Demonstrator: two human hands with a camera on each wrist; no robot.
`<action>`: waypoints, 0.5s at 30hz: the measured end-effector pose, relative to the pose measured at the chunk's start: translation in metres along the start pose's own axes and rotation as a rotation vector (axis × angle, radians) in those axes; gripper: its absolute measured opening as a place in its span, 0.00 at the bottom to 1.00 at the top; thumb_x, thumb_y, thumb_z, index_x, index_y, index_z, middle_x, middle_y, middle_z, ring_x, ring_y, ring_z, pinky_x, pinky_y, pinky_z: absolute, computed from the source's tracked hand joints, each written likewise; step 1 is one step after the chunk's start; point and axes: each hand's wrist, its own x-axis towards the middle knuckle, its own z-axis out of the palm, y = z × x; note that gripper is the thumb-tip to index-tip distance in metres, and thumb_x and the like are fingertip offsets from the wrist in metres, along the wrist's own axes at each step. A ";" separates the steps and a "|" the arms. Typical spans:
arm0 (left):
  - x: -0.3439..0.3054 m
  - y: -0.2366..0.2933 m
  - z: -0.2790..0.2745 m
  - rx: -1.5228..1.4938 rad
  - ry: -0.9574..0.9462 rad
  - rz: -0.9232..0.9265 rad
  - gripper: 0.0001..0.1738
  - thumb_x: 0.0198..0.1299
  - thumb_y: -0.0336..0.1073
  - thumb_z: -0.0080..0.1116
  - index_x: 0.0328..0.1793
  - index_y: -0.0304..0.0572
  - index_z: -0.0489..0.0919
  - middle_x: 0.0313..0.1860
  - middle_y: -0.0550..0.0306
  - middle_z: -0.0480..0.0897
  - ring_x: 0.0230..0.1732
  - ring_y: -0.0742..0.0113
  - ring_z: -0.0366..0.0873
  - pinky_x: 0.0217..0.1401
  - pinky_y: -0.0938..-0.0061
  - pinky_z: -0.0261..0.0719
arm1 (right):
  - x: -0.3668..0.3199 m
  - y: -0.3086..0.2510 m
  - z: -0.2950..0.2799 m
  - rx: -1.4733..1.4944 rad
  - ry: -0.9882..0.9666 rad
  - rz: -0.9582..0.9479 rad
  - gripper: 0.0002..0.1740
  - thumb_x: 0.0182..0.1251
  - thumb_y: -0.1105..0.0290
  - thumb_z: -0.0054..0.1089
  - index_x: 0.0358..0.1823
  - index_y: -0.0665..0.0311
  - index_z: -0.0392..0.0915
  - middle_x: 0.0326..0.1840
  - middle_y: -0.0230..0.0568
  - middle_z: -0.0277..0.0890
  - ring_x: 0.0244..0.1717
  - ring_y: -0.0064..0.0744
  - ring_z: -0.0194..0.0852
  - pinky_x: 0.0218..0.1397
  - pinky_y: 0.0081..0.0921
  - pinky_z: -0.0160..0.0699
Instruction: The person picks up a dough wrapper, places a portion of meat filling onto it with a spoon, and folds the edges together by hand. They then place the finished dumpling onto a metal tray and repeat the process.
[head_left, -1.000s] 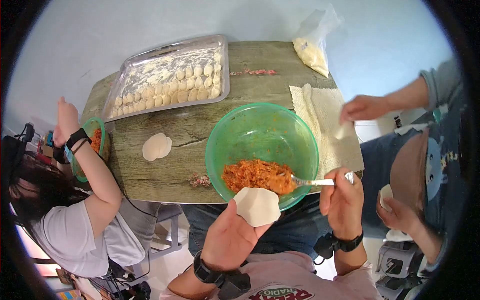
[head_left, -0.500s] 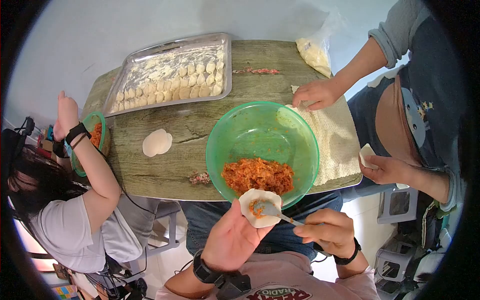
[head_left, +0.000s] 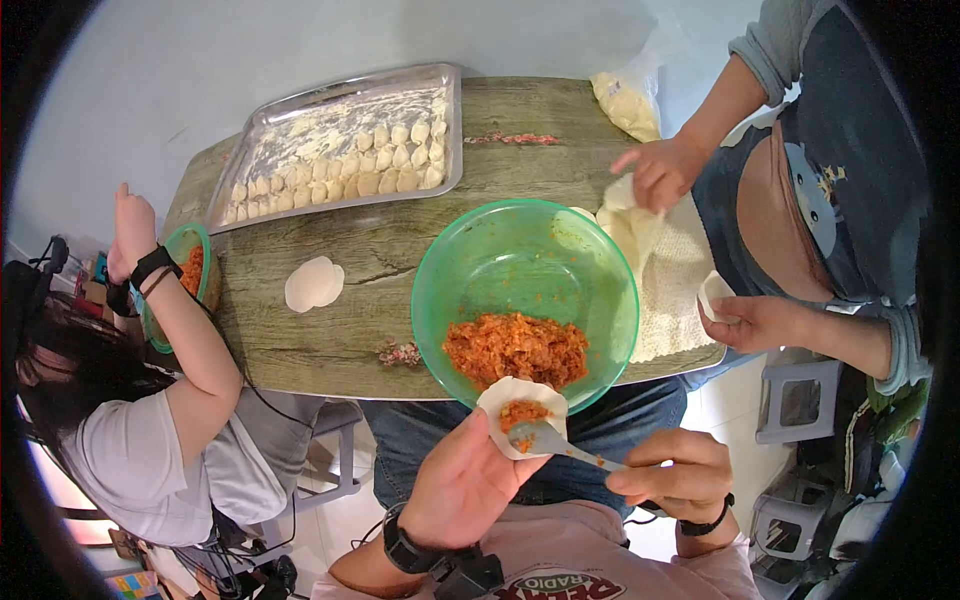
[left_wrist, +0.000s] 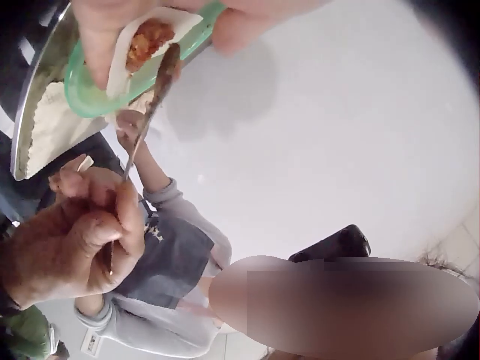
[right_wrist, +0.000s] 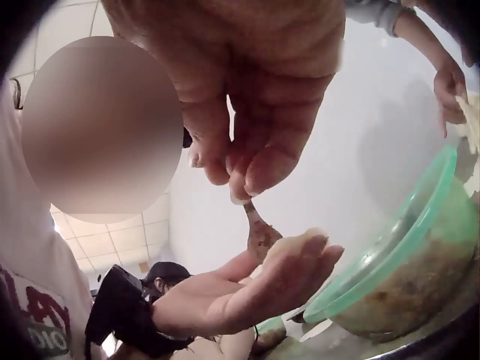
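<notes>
My left hand point(head_left: 455, 487) holds a round dumpling wrapper point(head_left: 553, 402) cupped at its fingers, just in front of the bowl. A dab of orange-red filling point(head_left: 523, 411) lies in the middle of the wrapper. In my right hand point(head_left: 682, 468) I grip the handle of a metal spoon point(head_left: 545, 438), its head tilted against the filling. The left wrist view also shows the spoon point(left_wrist: 154, 101), smeared with filling, at the wrapper point(left_wrist: 122, 64). Behind the wrapper stands a green bowl point(head_left: 530, 240) with a mound of filling point(head_left: 515, 348) at its near side.
A metal tray point(head_left: 330, 100) with flour and rows of dumplings stands at the back left. Two overlapping wrappers point(head_left: 313, 286) lie on the table point(head_left: 370, 245). At right, another person's hand point(head_left: 672, 170) lifts a cloth point(head_left: 627, 225); their other hand holds a wrapper point(head_left: 714, 293). Someone sits at left by another bowl point(head_left: 207, 270).
The spoon went from the bowl to the wrapper and left filling there. My right hand moved down with it. The person at right reached onto the table and lifted part of the cloth.
</notes>
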 end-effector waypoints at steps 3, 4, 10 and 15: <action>-0.001 -0.001 0.003 0.021 0.008 -0.020 0.26 0.72 0.44 0.34 0.71 0.36 0.57 0.68 0.51 0.64 0.69 0.60 0.61 0.72 0.61 0.58 | 0.001 0.001 0.003 -0.075 -0.070 -0.008 0.12 0.44 0.69 0.70 0.34 0.61 0.85 0.24 0.35 0.75 0.20 0.26 0.75 0.20 0.18 0.70; 0.000 -0.001 0.004 0.021 0.009 -0.017 0.26 0.72 0.44 0.34 0.71 0.36 0.57 0.68 0.51 0.64 0.69 0.60 0.61 0.72 0.61 0.58 | 0.000 0.002 0.002 -0.078 -0.069 -0.009 0.13 0.43 0.69 0.71 0.34 0.61 0.85 0.24 0.35 0.75 0.20 0.26 0.75 0.20 0.19 0.70; 0.000 0.000 0.004 0.047 -0.009 -0.028 0.26 0.72 0.43 0.33 0.70 0.35 0.58 0.68 0.51 0.65 0.69 0.60 0.61 0.72 0.62 0.58 | 0.001 0.001 0.002 -0.130 -0.056 -0.025 0.13 0.43 0.68 0.71 0.34 0.60 0.86 0.24 0.35 0.75 0.20 0.26 0.74 0.20 0.19 0.70; -0.002 0.001 0.004 0.058 0.033 -0.022 0.27 0.72 0.43 0.35 0.70 0.33 0.57 0.68 0.50 0.64 0.70 0.59 0.61 0.72 0.60 0.57 | -0.008 -0.002 -0.009 -0.058 -0.001 -0.012 0.12 0.45 0.64 0.70 0.33 0.59 0.86 0.23 0.33 0.75 0.18 0.24 0.74 0.19 0.17 0.68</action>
